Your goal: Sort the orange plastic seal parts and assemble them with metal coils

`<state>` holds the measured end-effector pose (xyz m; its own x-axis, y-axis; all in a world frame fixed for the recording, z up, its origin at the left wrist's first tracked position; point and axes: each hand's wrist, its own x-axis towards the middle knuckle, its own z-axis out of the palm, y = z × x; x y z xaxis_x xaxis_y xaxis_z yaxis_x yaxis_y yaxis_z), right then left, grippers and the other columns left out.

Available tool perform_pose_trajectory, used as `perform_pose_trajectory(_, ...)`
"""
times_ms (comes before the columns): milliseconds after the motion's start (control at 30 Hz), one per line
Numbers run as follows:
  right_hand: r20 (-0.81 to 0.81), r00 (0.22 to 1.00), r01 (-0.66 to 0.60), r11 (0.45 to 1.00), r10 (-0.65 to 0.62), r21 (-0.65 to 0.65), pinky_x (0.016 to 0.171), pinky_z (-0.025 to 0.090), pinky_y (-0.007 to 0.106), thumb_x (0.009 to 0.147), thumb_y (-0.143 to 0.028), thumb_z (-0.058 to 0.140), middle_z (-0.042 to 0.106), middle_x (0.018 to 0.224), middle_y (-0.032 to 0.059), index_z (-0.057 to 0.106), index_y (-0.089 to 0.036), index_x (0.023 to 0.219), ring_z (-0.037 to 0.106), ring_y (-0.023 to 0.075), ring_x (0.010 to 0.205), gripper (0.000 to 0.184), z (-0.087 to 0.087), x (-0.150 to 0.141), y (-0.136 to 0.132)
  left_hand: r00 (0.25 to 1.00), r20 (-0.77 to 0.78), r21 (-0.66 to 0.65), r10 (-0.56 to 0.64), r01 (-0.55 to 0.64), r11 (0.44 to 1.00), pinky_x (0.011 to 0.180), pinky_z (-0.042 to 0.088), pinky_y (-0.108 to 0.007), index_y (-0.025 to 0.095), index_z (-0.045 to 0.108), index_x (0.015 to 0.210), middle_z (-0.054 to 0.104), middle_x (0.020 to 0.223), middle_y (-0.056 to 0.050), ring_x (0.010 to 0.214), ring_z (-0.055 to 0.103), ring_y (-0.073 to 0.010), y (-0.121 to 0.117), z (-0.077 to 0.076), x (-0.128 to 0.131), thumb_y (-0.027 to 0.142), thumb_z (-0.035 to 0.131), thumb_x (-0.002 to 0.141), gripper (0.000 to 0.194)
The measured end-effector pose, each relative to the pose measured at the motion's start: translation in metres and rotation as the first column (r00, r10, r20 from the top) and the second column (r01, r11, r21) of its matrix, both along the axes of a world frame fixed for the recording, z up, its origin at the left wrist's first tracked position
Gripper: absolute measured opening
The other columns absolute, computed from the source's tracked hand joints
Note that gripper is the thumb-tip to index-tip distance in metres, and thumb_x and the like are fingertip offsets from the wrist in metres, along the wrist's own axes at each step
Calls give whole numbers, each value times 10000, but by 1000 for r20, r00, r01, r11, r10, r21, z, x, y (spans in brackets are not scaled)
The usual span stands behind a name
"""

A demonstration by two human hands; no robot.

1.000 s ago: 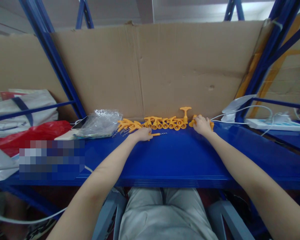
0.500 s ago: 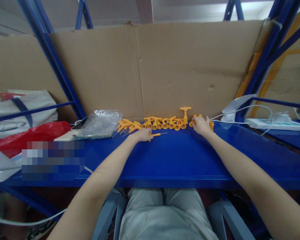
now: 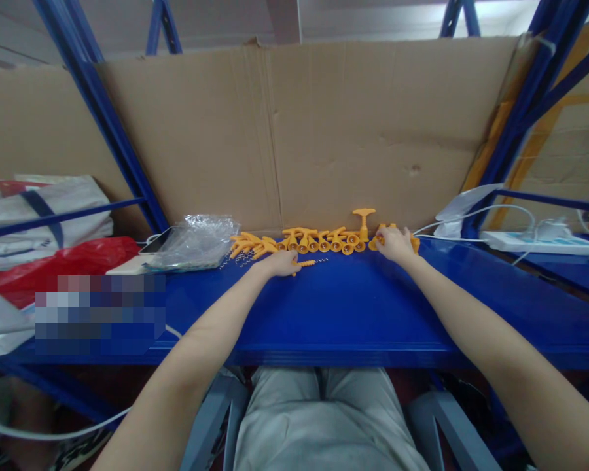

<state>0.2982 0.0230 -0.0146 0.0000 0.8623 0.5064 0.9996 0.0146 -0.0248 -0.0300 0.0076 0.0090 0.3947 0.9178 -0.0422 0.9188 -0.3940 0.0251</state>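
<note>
My left hand [image 3: 283, 263] is closed on the handle of a yellow corkscrew [image 3: 305, 263], its metal spiral pointing right just above the blue table. Behind it runs a row of yellow bell-shaped pieces [image 3: 324, 246] with T-handles, their round openings facing me. Left of that row, more yellow corkscrews [image 3: 253, 245] lie in a heap with their spirals bare. One yellow T-handled piece [image 3: 364, 224] stands upright at the row's right end. My right hand [image 3: 394, 242] rests over yellow pieces [image 3: 415, 244] at the far right, fingers curled; whether it grips one is hidden.
A tall cardboard sheet [image 3: 343, 131] closes off the back of the blue table [image 3: 334, 307]. Clear plastic bags [image 3: 196, 242] and a red bag [image 3: 73, 265] lie left. A white power strip [image 3: 535, 243] with cables sits right, near blue rack posts [image 3: 520, 118].
Very little differs. The right hand's fingers have shifted slightly over the yellow pieces; my left hand keeps the corkscrew in the same place.
</note>
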Motion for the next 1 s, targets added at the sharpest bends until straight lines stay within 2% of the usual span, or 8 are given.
perform_pose_trajectory(300,4,1000,16,999,-16,-46,1074,286,620,849,-237,470,719,1098,159,625,-170,1133,622,324,1074,330,3,0,-2,1000,-29,0,4,-4,1000,798,487,-283,171,604,1053,738,1025,-95,938,684,-233,-2,0,1,321,503,898,237)
perform_pose_trajectory(533,-11,1000,25,999,-24,21,1092,267,607,846,-280,475,716,1078,152,616,-157,1189,619,326,1094,390,5,0,-2,999,-39,10,-1,1,1000,835,489,-281,173,609,1048,730,1077,-96,997,676,-235,-1,0,1,323,504,903,233)
perform_pose_trajectory(833,-9,1000,18,998,-19,-62,1099,210,678,858,-324,472,720,1026,139,587,-144,1246,605,345,1112,443,0,2,2,999,-36,5,7,-7,1000,839,487,-286,172,609,1049,731,1075,-99,995,678,-240,-3,2,2,312,506,902,228)
perform_pose_trajectory(1000,3,1000,-14,999,14,-47,1102,217,673,854,-312,484,733,1018,133,614,-166,1217,606,356,1128,412,2,-2,-1,1000,-22,19,-3,3,1000,843,488,-290,178,618,1027,728,1081,-101,1001,675,-245,-1,0,1,324,520,887,225)
